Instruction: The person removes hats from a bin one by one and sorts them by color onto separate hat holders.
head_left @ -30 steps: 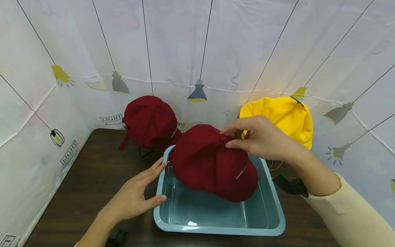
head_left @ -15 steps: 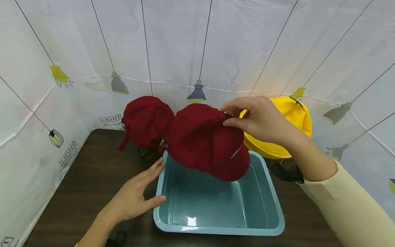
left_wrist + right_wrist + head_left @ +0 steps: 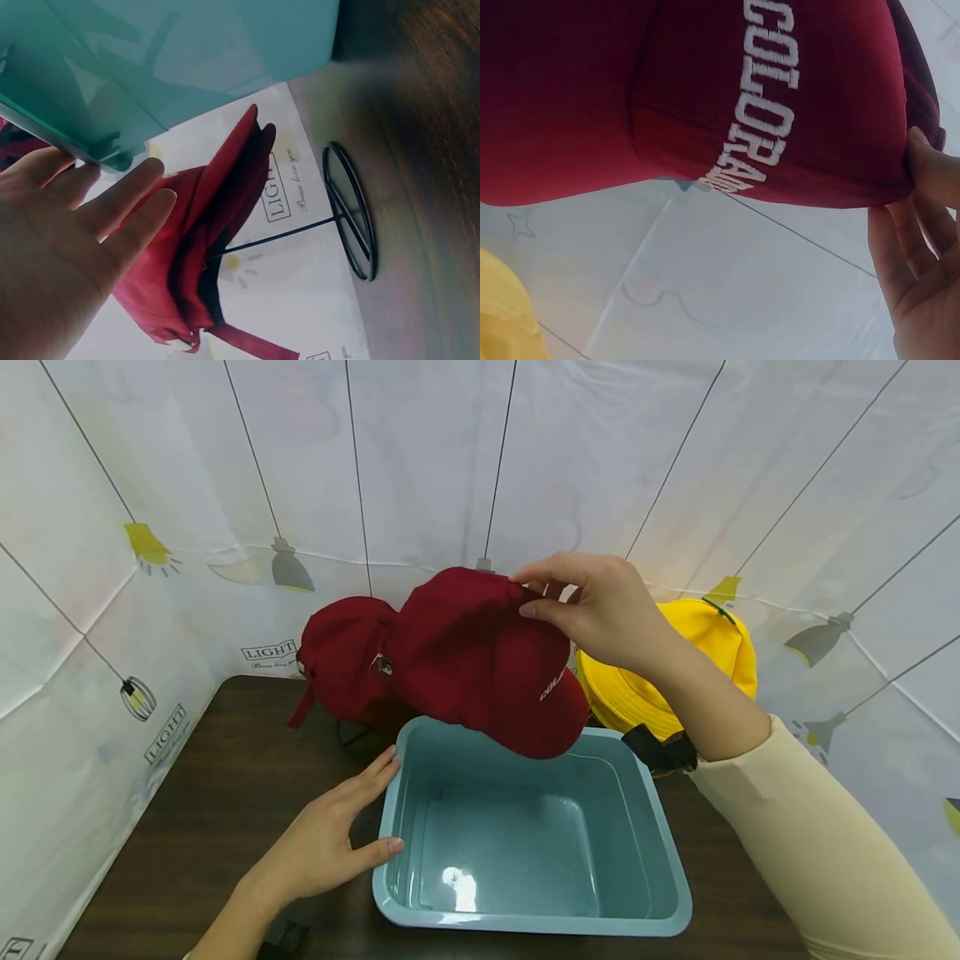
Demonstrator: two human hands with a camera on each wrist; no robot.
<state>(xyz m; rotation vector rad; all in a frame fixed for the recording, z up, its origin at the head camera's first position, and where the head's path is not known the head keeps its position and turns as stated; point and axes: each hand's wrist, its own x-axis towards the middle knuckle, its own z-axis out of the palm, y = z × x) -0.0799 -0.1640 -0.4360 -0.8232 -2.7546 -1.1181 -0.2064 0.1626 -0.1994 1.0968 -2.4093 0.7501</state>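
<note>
A dark red baseball cap (image 3: pixel 480 660) hangs above the back rim of a light blue plastic basin (image 3: pixel 517 852). My right hand (image 3: pixel 600 606) pinches the top of its crown between thumb and fingers. White lettering (image 3: pixel 769 90) shows on the cap's front in the right wrist view. My left hand (image 3: pixel 326 835) touches the basin's left rim with its fingers straight and thumb spread. Behind the held cap, a second red cap (image 3: pixel 348 652) is partly hidden; in the left wrist view it sits on a black wire stand (image 3: pixel 352 214).
A yellow hat (image 3: pixel 712 635) stands at the back right, partly covered by my right arm. The dark wooden table (image 3: pixel 202 810) runs up to a white curtain (image 3: pixel 435 460) printed with hanging lamps at the back and left.
My right hand has lifted the red cap up out of the basin and back, slightly left, so it now overlaps the second red cap. My left hand stays at the rim.
</note>
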